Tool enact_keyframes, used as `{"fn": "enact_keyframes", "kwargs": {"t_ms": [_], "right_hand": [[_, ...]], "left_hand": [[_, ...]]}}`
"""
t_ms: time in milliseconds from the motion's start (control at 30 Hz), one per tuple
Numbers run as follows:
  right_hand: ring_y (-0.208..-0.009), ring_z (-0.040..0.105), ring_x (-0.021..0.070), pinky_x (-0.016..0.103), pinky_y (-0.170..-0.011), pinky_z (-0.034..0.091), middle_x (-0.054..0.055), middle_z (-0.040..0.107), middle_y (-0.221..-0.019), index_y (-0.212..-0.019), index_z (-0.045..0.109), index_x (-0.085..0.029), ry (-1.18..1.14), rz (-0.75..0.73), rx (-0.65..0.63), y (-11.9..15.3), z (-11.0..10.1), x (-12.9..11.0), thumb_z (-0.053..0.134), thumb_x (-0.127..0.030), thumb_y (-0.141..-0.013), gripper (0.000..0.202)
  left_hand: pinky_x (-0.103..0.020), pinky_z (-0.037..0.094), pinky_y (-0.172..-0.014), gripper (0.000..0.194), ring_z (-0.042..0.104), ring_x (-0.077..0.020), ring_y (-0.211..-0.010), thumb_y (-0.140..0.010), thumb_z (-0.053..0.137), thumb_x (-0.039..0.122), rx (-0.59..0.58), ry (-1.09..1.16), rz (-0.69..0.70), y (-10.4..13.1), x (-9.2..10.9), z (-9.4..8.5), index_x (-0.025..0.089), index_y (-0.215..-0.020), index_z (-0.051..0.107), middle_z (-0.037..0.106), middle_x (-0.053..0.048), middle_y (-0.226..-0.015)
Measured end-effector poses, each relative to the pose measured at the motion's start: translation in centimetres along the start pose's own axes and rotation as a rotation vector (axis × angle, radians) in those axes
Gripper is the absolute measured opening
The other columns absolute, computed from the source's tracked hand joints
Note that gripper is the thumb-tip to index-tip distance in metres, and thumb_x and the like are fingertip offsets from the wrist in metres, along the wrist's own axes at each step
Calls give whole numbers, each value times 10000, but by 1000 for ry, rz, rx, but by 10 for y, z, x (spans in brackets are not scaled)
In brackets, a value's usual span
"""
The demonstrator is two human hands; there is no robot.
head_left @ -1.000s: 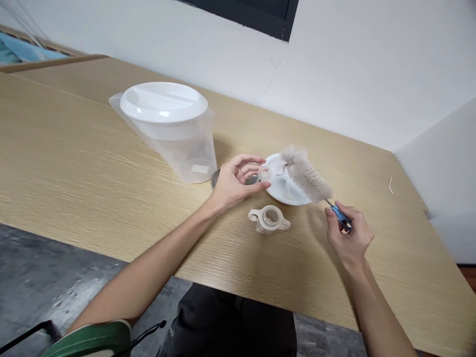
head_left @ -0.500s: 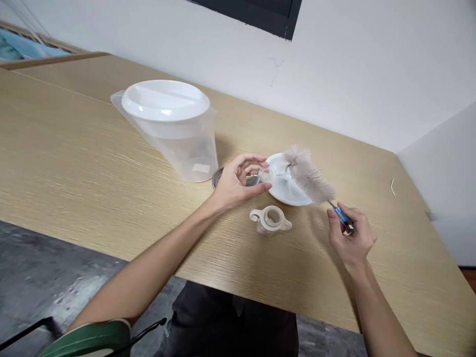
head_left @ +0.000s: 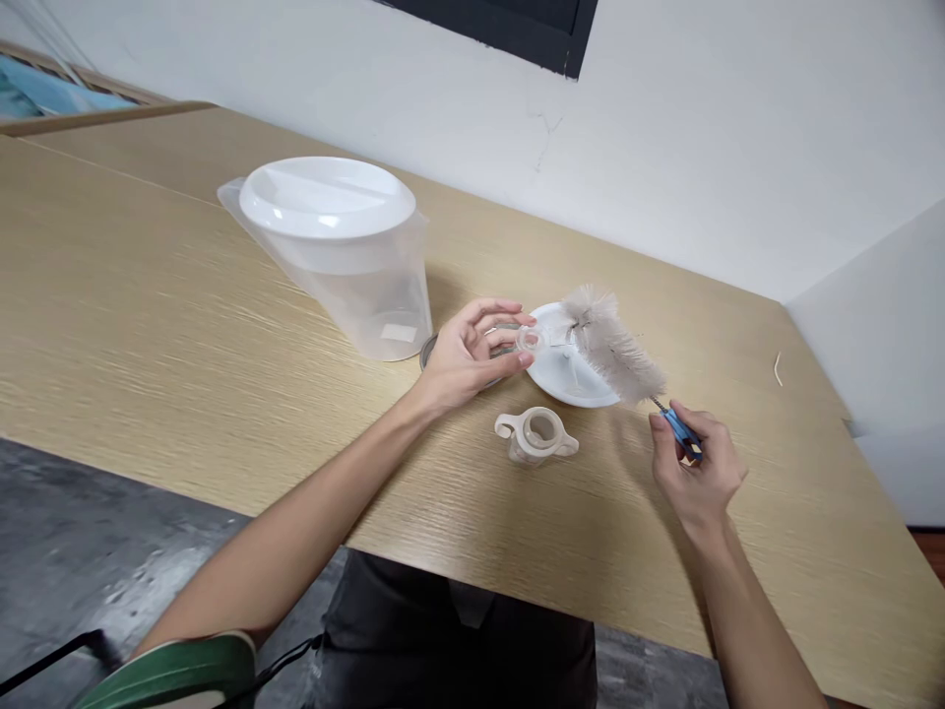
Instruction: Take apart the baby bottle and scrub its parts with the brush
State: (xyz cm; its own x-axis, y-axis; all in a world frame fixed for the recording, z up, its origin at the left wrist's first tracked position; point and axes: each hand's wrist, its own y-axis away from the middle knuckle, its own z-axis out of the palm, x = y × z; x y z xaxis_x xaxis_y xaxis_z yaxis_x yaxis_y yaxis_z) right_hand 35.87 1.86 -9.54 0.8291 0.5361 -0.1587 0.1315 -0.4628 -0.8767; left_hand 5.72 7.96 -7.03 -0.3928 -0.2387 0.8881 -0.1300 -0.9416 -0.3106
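Between the thumb and fingers of my left hand [head_left: 476, 350] is a small clear round part [head_left: 530, 340], held at the left edge of a white bowl [head_left: 576, 384]. My right hand [head_left: 698, 468] grips the blue handle of a bristle brush [head_left: 620, 354], whose pale bristles hang over the bowl's right side. A small clear cup with two handles [head_left: 537, 435] stands on the table in front of the bowl. Behind my left hand, a round metal-coloured item [head_left: 426, 353] is mostly hidden.
A tall translucent pitcher [head_left: 354, 286] with a white lid stands at the left on the wooden table [head_left: 184, 345]. A small thin bent piece [head_left: 778, 369] lies at the right. The white wall [head_left: 664, 148] rises behind.
The clear part in my left hand has turned and shifted slightly, and the fingers around it have moved a little. My right hand and the brush look almost unchanged.
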Motion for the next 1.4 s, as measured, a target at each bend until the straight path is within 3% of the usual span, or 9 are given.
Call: {"fn": "enact_keyframes", "kwargs": {"t_ms": [233,533,833,1233,1400], "right_hand": [[-522,569,86,204,-446,446,4,695,-788,-1085,657,-179,-1,-16,33,-2,1,0,770,-171,-850,261],[-535,574,82,204,-450,432,2,694,-812,-1084,651,-189,14,14,12,1,1,1,751,-203,-871,235],[-525,556,69,196,-458,441,4,703,-827,-1074,641,-185,15,-4,21,-1,2,0,758,-182,-866,239],[-545,579,74,198,-486,458,6,706,-839,-1082,647,-181,-19,-13,24,-2,1,-1,769,-150,-848,266],[-536,578,84,210,-478,453,0,693,-806,-1070,647,-189,3,-5,12,-2,1,-1,757,-187,-863,234]], "left_hand": [[-350,539,-973,479,709,-199,-1063,-749,899,266,-42,94,-20,0,2,1,211,-1136,622,746,-93,-1168],[-336,501,-933,447,657,-226,-1189,-795,865,265,-63,-45,79,-1,-1,-4,240,-1179,639,738,-83,-1225],[-327,509,-918,517,676,-214,-1111,-715,912,265,-31,-173,168,-3,-2,-4,212,-1151,639,727,-94,-1206],[-358,561,-982,467,697,-194,-1053,-737,900,292,-71,-42,106,-2,-3,-1,217,-1119,641,698,-83,-1195],[-345,542,-1008,403,672,-200,-1135,-791,868,311,-53,-27,79,-1,-2,-1,221,-1121,653,719,-80,-1186]]}}
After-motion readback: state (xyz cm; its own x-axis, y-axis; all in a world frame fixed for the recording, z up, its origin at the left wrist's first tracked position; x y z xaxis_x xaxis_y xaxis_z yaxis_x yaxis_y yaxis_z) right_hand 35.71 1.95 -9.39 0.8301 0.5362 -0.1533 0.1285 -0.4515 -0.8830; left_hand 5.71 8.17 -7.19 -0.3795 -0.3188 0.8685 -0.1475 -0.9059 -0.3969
